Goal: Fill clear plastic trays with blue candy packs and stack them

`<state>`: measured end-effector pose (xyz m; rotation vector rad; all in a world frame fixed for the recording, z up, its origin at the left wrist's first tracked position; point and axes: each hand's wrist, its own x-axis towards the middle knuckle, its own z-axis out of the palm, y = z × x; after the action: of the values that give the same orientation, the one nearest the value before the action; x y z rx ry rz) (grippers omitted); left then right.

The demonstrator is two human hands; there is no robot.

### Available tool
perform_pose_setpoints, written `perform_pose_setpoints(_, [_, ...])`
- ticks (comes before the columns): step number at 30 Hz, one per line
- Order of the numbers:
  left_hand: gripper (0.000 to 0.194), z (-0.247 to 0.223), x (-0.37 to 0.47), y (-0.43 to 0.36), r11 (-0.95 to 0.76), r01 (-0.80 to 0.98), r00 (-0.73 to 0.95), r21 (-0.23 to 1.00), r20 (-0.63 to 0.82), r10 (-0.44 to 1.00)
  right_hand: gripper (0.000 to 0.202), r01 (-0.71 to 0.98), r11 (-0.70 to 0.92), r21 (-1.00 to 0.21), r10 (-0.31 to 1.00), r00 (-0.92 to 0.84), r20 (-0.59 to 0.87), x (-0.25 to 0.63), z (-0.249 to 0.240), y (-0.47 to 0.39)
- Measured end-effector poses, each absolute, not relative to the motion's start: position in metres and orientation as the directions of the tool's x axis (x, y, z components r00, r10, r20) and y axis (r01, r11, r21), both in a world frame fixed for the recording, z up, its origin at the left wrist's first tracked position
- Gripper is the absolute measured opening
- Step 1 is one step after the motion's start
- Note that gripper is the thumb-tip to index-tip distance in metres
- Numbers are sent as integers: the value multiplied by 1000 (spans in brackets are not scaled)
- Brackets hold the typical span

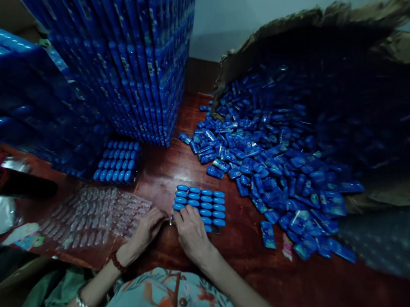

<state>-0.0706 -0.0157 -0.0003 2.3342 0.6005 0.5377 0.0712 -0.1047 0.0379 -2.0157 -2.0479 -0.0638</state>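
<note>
Rows of glossy blue oval pieces (pixel 206 206) form a block on the table in front of me. My right hand (pixel 193 230) lies over the near left corner of this block, fingers bent and pressed together, covering some pieces. Just left of it, my left hand (pixel 151 223) is closed in a pinch, its fingertips almost meeting the right hand's. A tiny shiny bit (pixel 171 220) shows between the two hands; I cannot tell what it is. Clear plastic blister sheets (pixel 91 215) with oval hollows lie left of my left hand.
Loose blue packets (pixel 246 161) spill from a torn cardboard box (pixel 229 57) at right. Tall stacks of blue packs (pixel 127 64) stand at back left, with a smaller blue block (pixel 116 161) before them. A dark cylinder with a red end (pixel 16 182) is at far left.
</note>
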Motion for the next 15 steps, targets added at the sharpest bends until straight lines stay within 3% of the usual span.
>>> perform_pose_setpoints(7, [17,3,-55,-9,-617,334,714,713,236,659,18,989,33,-144,981,-4,192,74,40,-96])
perform_pose_setpoints(11, [14,16,-24,29,-523,312,614,793,252,748,18,983,-45,-176,946,99,309,77,44,-104])
perform_pose_setpoints(15, [17,25,40,73,-544,234,748,806,208,631,21,946,-195,-260,875,287,390,130,51,-102])
